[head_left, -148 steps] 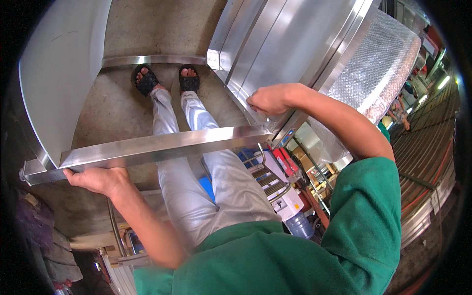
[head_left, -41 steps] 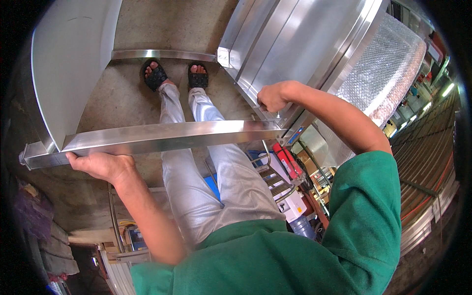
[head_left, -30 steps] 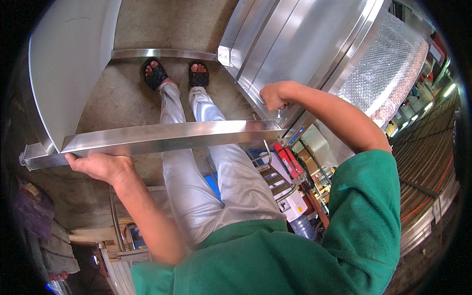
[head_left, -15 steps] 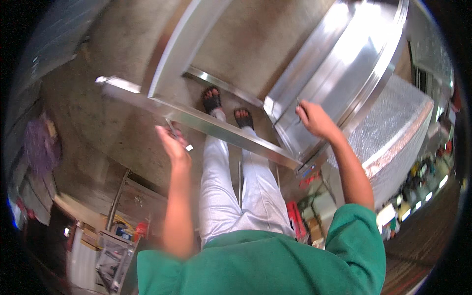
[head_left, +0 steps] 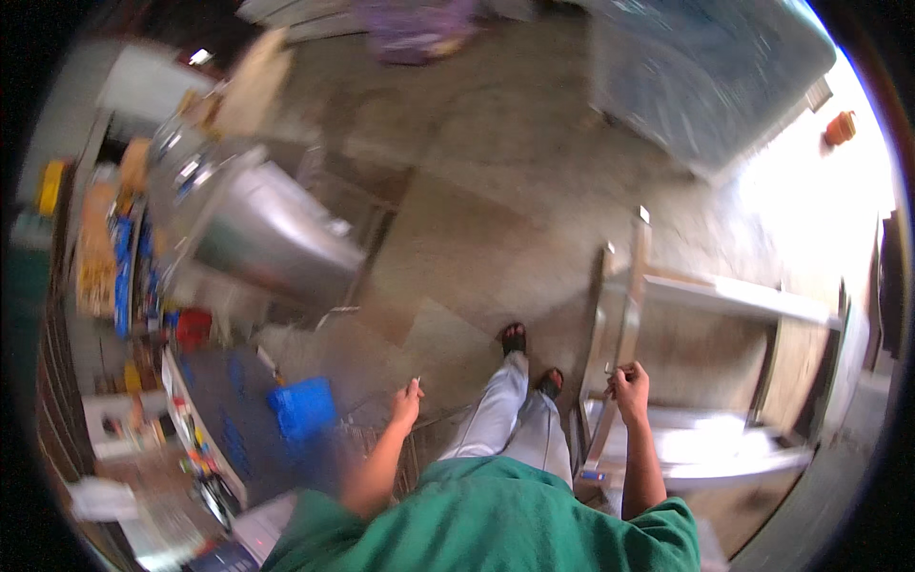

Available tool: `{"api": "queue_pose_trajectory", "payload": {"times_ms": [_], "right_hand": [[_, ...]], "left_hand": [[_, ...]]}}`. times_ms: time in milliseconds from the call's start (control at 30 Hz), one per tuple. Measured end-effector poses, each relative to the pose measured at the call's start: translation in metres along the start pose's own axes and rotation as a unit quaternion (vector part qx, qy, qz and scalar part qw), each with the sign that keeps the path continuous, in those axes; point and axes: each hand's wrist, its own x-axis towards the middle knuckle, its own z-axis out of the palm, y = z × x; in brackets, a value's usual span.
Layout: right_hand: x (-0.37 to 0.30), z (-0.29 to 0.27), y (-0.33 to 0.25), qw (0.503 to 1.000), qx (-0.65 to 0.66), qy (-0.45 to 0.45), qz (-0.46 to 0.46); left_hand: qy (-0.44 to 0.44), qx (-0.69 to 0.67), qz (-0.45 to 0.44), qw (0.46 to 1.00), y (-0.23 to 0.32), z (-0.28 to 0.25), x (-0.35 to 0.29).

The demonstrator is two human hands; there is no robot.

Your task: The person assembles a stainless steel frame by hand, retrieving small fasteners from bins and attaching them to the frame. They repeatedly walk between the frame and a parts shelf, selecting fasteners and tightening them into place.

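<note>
While the right hand (head_left: 631, 389) clenches its fingers on the upright steel frame (head_left: 620, 324) standing on the floor, the left hand (head_left: 408, 404) hangs released; repositioning appears unfinished.

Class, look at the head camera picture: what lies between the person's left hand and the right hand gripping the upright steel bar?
In the head view, between the left hand and the right hand on the upright steel bar lie the person's pale-trousered legs and sandalled feet on the concrete floor.
</note>
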Motion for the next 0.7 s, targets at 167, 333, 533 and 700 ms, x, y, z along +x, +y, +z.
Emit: {"api": "queue_pose_trajectory", "payload": {"times_ms": [167,333,533,700], "right_hand": [[-0.002,0.106,-0.093,0.978,0.090,-0.189,0.006],[-0.045,0.254,-0.126,0.876,-0.116,-0.467,0.029],[-0.147,0.476,-0.091,0.760,-0.303,-0.557,0.142],[-0.236,0.644,-0.089,0.765,-0.209,-0.606,0.062]], "left_hand": [[0.103,-0.076,-0.132,0.983,-0.130,-0.063,-0.047],[0.110,-0.127,-0.108,0.980,-0.216,-0.080,-0.093],[0.192,-0.217,-0.163,0.943,-0.282,-0.177,-0.062],[0.220,-0.267,-0.160,0.925,-0.316,-0.283,-0.006]]}}
